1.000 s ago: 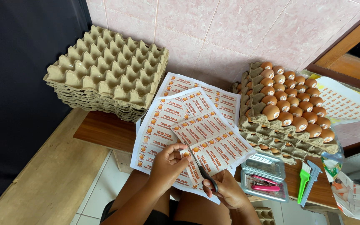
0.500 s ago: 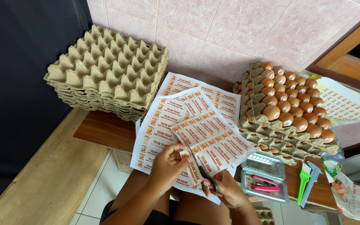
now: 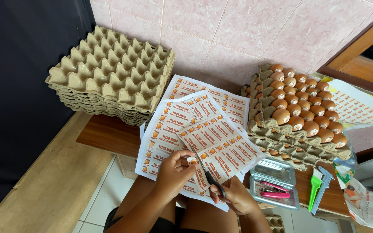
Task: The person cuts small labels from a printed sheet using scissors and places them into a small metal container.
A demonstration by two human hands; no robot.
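Observation:
My left hand (image 3: pixel 174 172) pinches the near edge of a white sheet of orange-printed labels (image 3: pixel 221 144), thumb and fingers closed on the paper. My right hand (image 3: pixel 235 196) grips a pair of black-handled scissors (image 3: pixel 208 174), blades pointing up into that sheet beside my left fingers. More label sheets (image 3: pixel 167 129) lie fanned underneath on a low wooden bench (image 3: pixel 104 136) and over my lap.
A stack of empty cardboard egg trays (image 3: pixel 109 73) sits at the bench's left. Stacked trays of brown eggs (image 3: pixel 298 112) stand at right. A clear plastic case with pink tools (image 3: pixel 275 183), a green brush (image 3: pixel 315 187) and a ruler-like tool lie nearby. Pink tiled wall behind.
My left thumb has shifted slightly along the sheet's edge and the scissors have crept a little further into the paper. Everything else stays put.

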